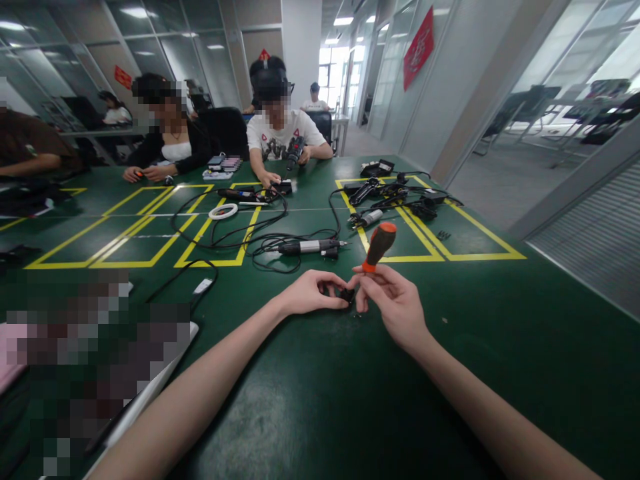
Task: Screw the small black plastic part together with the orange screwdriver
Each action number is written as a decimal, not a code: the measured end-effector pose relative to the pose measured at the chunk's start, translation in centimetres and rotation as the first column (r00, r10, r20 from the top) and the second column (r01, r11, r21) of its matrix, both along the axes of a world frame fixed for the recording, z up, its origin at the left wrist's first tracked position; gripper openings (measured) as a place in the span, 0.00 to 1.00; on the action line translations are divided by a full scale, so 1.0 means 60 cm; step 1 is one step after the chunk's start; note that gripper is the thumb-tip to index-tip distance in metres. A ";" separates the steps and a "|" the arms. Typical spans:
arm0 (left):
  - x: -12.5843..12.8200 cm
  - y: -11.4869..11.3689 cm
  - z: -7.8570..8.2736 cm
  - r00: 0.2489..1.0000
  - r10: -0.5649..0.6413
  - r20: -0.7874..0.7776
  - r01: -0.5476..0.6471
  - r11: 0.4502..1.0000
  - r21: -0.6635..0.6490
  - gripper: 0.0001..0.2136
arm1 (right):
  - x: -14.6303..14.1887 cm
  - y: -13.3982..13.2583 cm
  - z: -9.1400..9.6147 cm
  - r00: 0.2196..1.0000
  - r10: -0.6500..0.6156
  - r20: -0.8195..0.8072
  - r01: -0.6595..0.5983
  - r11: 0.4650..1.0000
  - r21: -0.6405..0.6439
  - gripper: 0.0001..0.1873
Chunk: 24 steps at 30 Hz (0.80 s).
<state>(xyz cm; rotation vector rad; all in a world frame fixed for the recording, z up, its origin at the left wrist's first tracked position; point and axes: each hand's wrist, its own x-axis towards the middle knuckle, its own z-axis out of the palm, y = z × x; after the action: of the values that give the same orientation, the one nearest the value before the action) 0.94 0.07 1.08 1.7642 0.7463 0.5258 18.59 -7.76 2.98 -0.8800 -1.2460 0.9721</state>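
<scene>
Green table [500,320] with corded tools [309,247]

Below-left of the screwdriver [380,248], I'm not making out the dark piece [347,295] the left hand [313,292] is partly covering, nor the tiny bits [357,315] nearby.

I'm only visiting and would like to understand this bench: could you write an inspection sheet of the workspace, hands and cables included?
Surface: green table, marked with yellow lines.
Job's things: screwdriver, handle up, tip not clearly visible; small dark part, too small to identify.
Clutter: white ring and silver-and-black power tool lie farther out.
Hands: left hand pinches the small dark part; right hand holds the screwdriver.
Cables: black cables loosely looped on the table.
Surroundings: person opposite, handling a drill-like tool; glass partitions.
</scene>
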 end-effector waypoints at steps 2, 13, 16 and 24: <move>0.001 0.000 0.000 1.000 0.001 -0.005 -0.001 1.000 -0.009 0.15 | -0.001 0.000 0.000 1.000 -0.012 -0.028 0.012 1.000 -0.002 0.18; 0.000 0.002 -0.007 1.000 0.012 0.001 -0.012 1.000 -0.022 0.18 | 0.003 0.001 -0.001 1.000 -0.007 0.006 0.007 1.000 -0.005 0.16; 0.000 0.002 -0.005 1.000 0.006 -0.004 -0.006 1.000 -0.008 0.18 | 0.002 0.002 -0.004 1.000 -0.005 -0.022 0.005 1.000 -0.004 0.16; 0.000 0.002 -0.006 1.000 0.013 -0.010 -0.013 1.000 -0.012 0.19 | 0.006 -0.001 0.009 0.997 -0.030 0.071 0.030 0.999 0.013 0.18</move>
<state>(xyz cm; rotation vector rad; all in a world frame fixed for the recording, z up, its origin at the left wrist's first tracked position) 0.96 0.18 0.74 1.7529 0.7674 0.5206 18.95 -7.80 3.53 -0.9284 -1.2943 0.9154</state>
